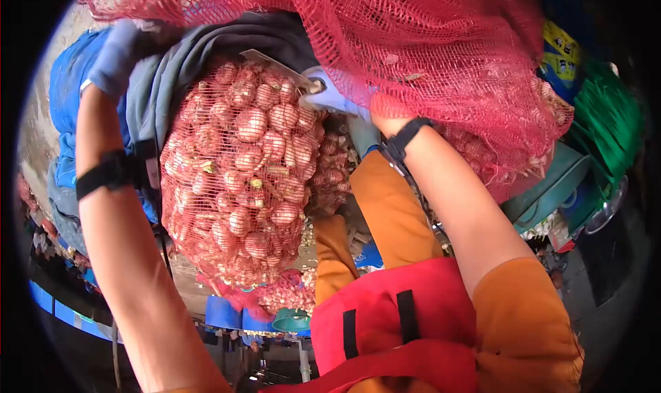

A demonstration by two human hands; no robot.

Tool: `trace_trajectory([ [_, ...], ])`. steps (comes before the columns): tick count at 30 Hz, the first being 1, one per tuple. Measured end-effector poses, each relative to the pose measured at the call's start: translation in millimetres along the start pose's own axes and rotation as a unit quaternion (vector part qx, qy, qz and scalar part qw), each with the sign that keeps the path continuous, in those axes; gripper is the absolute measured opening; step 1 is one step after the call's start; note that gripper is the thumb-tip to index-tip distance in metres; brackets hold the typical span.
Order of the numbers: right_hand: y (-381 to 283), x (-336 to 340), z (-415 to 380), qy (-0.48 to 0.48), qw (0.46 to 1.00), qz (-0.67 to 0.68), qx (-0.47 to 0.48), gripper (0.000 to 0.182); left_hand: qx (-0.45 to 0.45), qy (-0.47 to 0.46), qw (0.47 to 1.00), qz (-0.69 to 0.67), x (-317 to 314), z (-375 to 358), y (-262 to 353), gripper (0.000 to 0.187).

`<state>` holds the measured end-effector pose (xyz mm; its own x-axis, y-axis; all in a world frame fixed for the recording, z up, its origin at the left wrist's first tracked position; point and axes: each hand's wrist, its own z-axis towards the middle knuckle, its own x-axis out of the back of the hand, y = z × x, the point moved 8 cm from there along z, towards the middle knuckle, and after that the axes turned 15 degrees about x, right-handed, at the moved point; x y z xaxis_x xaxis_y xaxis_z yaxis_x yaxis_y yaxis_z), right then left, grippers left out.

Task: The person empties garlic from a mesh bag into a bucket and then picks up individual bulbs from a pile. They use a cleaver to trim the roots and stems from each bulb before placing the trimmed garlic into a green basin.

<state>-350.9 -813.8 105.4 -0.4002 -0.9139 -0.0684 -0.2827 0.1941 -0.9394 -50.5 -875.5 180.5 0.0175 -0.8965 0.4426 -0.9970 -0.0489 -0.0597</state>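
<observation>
A red mesh sack full of garlic bulbs stands upright in front of me, between my arms. My right hand, in a pale glove, is at the sack's upper right edge. Its fingers are closed on a flat pale strip that lies across the top of the bulbs; what the strip is I cannot make out. My left hand, in a pale blue glove, is beyond the sack's upper left, by a grey cloth and the red netting. Its fingers are blurred and partly hidden.
Loose red netting drapes across the top and right, over more bulbs. Green strands and a green tub are at the right. Blue fabric lies at the left. Blue tubs and a green basin appear lower down.
</observation>
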Motion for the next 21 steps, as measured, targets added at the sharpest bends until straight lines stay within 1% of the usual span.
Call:
trace_trajectory([
  [1, 10, 6, 10, 0.004, 0.999, -0.043, 0.012, 0.038, -0.008, -0.014, 0.997, 0.076, 13, -14, 21, 0.056],
  [2, 10, 6, 10, 0.007, 0.999, -0.04, 0.012, 0.038, 0.072, -0.021, 0.99, -0.118, -20, -16, 11, 0.054],
  [3, 12, 6, 10, 0.008, 0.999, -0.031, -0.001, 0.038, 0.148, -0.027, 0.94, -0.308, -69, -24, 2, 0.053],
  [5, 14, 4, 9, 0.003, 1.0, -0.016, -0.026, 0.039, 0.081, 0.096, 0.967, -0.22, -76, -42, 41, 0.057],
  [6, 15, 3, 9, -0.001, 0.999, -0.007, -0.039, 0.039, 0.121, 0.128, 0.967, -0.186, -66, -52, 54, 0.062],
  [7, 17, 1, 8, -0.004, 0.999, 0.002, -0.053, 0.039, 0.118, 0.183, 0.969, -0.113, -65, -54, 64, 0.065],
  [9, 21, -2, 6, -0.011, 0.997, 0.016, -0.078, 0.039, 0.134, 0.198, 0.971, -0.03, -67, -50, 79, 0.062],
  [11, 25, -5, 4, -0.016, 0.994, 0.028, -0.102, 0.039, 0.149, 0.241, 0.958, -0.034, -68, -43, 69, 0.06],
  [12, 28, -6, 3, -0.018, 0.993, 0.034, -0.113, 0.039, 0.174, 0.206, 0.959, -0.086, -74, -39, 61, 0.061],
  [17, 35, -13, -3, -0.022, 0.983, 0.071, -0.167, 0.04, 0.192, 0.205, 0.956, -0.089, -76, -35, 63, 0.056],
  [19, 36, -15, -5, -0.02, 0.979, 0.084, -0.185, 0.04, 0.186, 0.116, 0.96, -0.173, -72, -46, 68, 0.054],
  [20, 37, -16, -6, -0.017, 0.977, 0.091, -0.194, 0.04, 0.171, 0.201, 0.952, -0.155, -70, -54, 66, 0.053],
  [21, 38, -18, -7, -0.016, 0.974, 0.097, -0.202, 0.04, 0.17, 0.202, 0.952, -0.153, -79, -51, 59, 0.053],
])
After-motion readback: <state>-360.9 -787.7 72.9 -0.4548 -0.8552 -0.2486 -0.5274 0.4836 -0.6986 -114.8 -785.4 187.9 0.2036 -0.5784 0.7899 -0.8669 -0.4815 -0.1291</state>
